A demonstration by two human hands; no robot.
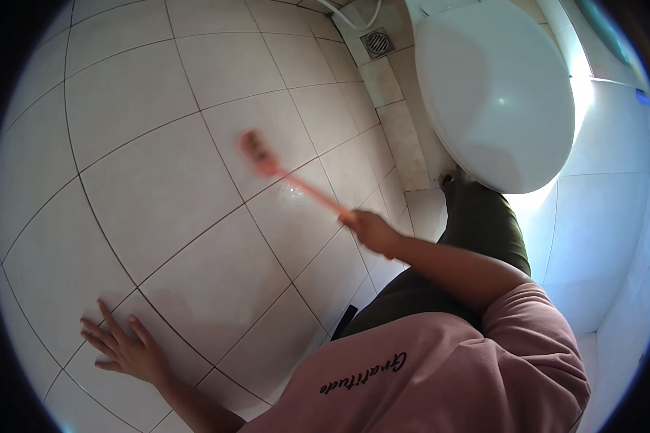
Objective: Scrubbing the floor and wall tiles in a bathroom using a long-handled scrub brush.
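Observation:
A long-handled pink-orange brush (312, 191) is in my right hand (373, 232), whose fingers wrap round the lower end of its handle. The brush head points up and to the left, over the pale tiles (188, 231). Motion blurs this head, so I cannot tell whether it touches the tiles. My left hand (128, 351) lies with fingers spread on the tiles at the lower left, holding nothing. Small wet-looking glints show beside the brush handle.
A white toilet with its lid (495, 101) down stands at the upper right. Left of it are a square floor drain (377, 43) and a white hose (350, 22). A small black object (344, 322) shows beside my dark trousers (484, 224).

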